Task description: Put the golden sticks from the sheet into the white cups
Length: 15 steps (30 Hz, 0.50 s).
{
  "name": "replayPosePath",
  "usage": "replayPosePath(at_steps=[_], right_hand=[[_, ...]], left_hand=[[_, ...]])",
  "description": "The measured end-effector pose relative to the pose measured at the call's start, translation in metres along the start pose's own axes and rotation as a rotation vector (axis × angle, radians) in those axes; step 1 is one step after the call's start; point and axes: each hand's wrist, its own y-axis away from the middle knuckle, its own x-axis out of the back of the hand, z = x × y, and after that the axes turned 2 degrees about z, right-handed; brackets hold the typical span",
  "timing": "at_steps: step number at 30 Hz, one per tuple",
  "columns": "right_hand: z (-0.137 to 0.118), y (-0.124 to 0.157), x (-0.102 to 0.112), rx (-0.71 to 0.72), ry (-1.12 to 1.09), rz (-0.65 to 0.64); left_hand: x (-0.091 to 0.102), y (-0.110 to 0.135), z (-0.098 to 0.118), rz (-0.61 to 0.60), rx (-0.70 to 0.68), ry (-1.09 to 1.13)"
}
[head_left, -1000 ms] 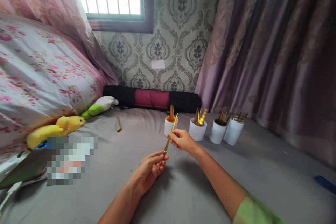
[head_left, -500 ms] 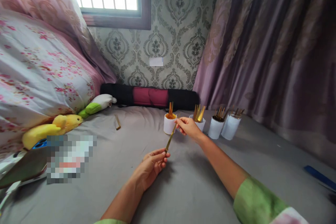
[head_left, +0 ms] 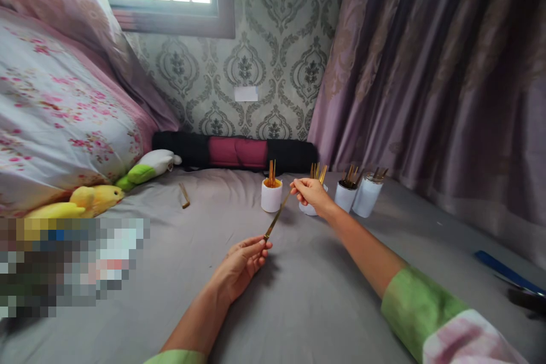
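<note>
I hold a thin golden stick (head_left: 277, 217) between both hands over a grey bedsheet (head_left: 298, 307). My left hand (head_left: 241, 264) pinches its lower end, fingers closed. My right hand (head_left: 311, 194) pinches the upper end, just in front of a row of white cups. The leftmost white cup (head_left: 271, 195) holds orange sticks. A second white cup (head_left: 307, 209) with golden sticks is partly hidden behind my right hand. Two more cups (head_left: 344, 195) (head_left: 365, 195) hold darker sticks.
A black and maroon bolster (head_left: 234, 152) lies against the patterned wall. A yellow plush toy (head_left: 91, 199) and a green-white one (head_left: 147, 166) rest by the floral quilt (head_left: 55, 108). One loose stick (head_left: 184, 195) lies on the sheet. A blue object (head_left: 503, 270) lies far right by the curtain (head_left: 447, 79).
My right hand has slid up and to the right, stretching toward the second cup. The left hand stays at the stick's lower end. The camera has tilted and shifted slightly.
</note>
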Motion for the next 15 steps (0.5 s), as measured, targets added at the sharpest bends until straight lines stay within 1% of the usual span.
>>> replayPosePath(at_steps=[5,15], right_hand=[[-0.0003,-0.0013,0.0022,-0.005,0.004,-0.019],[-0.0048,-0.0025,-0.0001,0.016,0.031,0.001]], left_hand=[[0.0032,-0.0024,-0.0012,-0.007,0.003,0.012],[0.0069,-0.0081,-0.0019,0.021,0.008,0.048]])
